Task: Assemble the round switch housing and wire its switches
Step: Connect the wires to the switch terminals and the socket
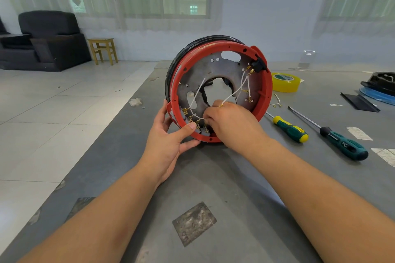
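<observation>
Two bare hands meet at the round switch housing [218, 89], which stands on edge at the centre of the frame on a grey table [213, 177], its open red-rimmed face turned toward the camera and a black band around its back edge. From the head view, the left hand [168, 141] grips the lower left of the red rim, thumb hooked over the rim's front and fingers behind and beneath it. The right hand [228, 121] reaches inside the lower part of the housing, its fingers curled and pinching a thin white wire [197, 92] beside a row of brass switch terminals [193, 120]. More white wires run to a black switch [259, 64] at the upper right of the rim. Right of the housing lie a roll of yellow tape [285, 82] and two screwdrivers, one yellow-and-green [289, 128], the other dark teal [342, 142].
</observation>
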